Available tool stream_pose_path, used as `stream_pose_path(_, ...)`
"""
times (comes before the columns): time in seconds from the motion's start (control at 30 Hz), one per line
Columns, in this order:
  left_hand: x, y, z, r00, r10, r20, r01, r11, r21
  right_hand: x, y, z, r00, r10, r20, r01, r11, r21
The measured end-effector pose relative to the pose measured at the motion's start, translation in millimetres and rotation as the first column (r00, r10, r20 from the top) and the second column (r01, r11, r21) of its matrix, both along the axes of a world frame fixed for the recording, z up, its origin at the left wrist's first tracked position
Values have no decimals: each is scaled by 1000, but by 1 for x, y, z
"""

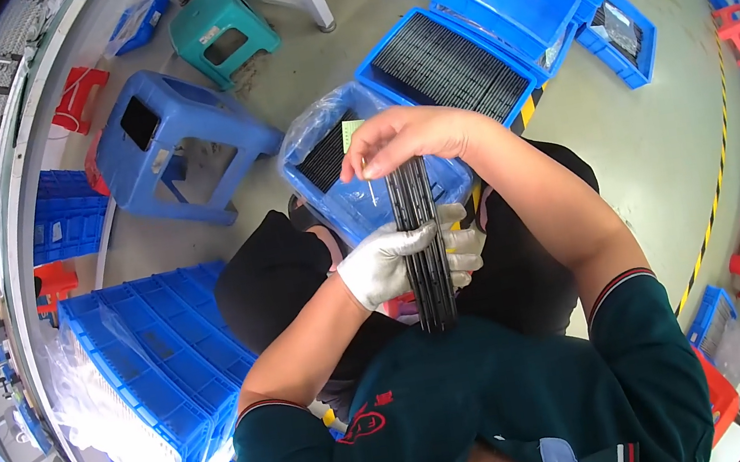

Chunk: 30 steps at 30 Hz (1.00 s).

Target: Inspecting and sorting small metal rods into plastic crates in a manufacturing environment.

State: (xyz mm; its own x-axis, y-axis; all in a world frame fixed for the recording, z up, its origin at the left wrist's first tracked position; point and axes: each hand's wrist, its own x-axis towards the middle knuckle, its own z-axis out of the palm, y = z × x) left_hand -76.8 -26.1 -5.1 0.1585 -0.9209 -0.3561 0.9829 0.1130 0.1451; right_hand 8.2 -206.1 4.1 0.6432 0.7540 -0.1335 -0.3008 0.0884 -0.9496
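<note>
The left grip (pixel 380 268), in a white glove, is wrapped around a bundle of black strips (pixel 427 270), thumb across the near face and fingertips emerging on the other side. The bare right grip (pixel 404 138) is curled over the bundle's upper end, thumb and fingertips drawn together; whether it touches the strips or pinches anything, I cannot tell.

Of the things around, the stack of blue crates (pixel 166 338) at the left is largest, followed by a blue stool (pixel 199 113). Beyond the hands, a blue crate (pixel 384 42) holds closely ranked dark strips. Nearer, between the knees, stands a plastic-lined blue tub (pixel 353 210) with more black strips inside.

The bundle is held lengthwise in front of the torso, its lower end near the dark green shirt. The strips look slim, straight and stiff, probably light singly and heavier together. Their smooth, slightly shiny faces may slide against each other, so the best hold is around the middle, squeezing the outer sides evenly; one strip alone might bend if taken by its tip.

Smallest is a thin pale sliver (pixel 372 192) just below the right fingertips, too fine to identify.
</note>
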Motion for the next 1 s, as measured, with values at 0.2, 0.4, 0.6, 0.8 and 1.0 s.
stream_pose_path(0.2,19,4,5,998,55,37,-58,994,90,10,-6,6,960,-280,-9,277,946,169)
stream_pose_path(0.4,47,4,17,976,158,150,-168,984,55,16,-27,20,720,-679,141,669,734,116)
stream_pose_path(0.6,66,2,13,930,290,227,-306,952,34,11,-30,19,483,-867,123,875,482,-42)
stream_pose_path(0.8,61,6,2,916,377,139,-367,926,-90,13,-19,14,458,-874,161,887,462,-14)
stream_pose_path(1.0,60,11,3,925,357,132,-346,933,-99,12,-5,14,537,-818,207,841,538,-56)
